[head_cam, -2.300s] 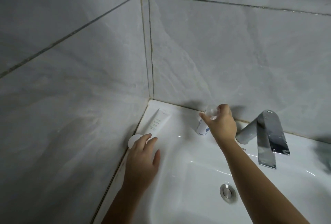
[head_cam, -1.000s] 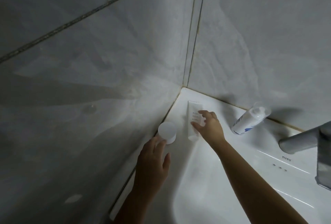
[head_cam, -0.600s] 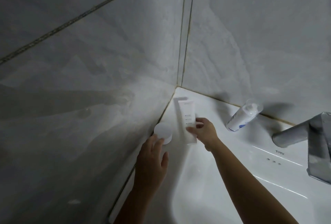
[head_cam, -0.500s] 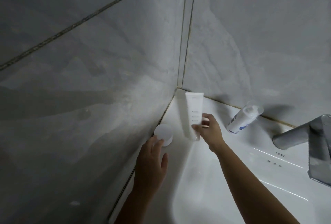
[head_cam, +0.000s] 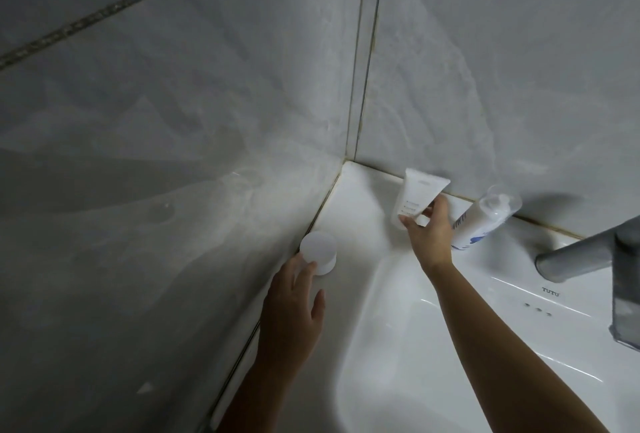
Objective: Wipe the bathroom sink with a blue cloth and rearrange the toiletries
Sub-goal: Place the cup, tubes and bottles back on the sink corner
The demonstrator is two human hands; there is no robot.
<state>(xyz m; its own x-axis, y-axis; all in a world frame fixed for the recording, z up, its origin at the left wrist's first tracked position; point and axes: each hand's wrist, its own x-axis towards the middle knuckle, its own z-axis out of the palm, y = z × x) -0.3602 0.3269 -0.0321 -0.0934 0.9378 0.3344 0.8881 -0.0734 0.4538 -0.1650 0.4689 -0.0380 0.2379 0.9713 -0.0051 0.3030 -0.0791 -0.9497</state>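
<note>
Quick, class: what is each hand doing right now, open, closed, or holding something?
Left hand: open, straight fingers touching the jar.
Right hand: holding the tube.

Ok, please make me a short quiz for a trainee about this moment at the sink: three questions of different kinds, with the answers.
1. Multiple choice: what does the right hand hold?
A) a blue cloth
B) the white tube
C) a toothbrush
2. True or false: the left hand holds the round white jar high in the air above the sink.
3. Fill in: the tilted bottle with the clear cap is between the tube and the ____.

Key:
1. B.
2. False: the jar stands on the sink rim by the side wall, with only the fingertips touching it.
3. faucet.
</note>
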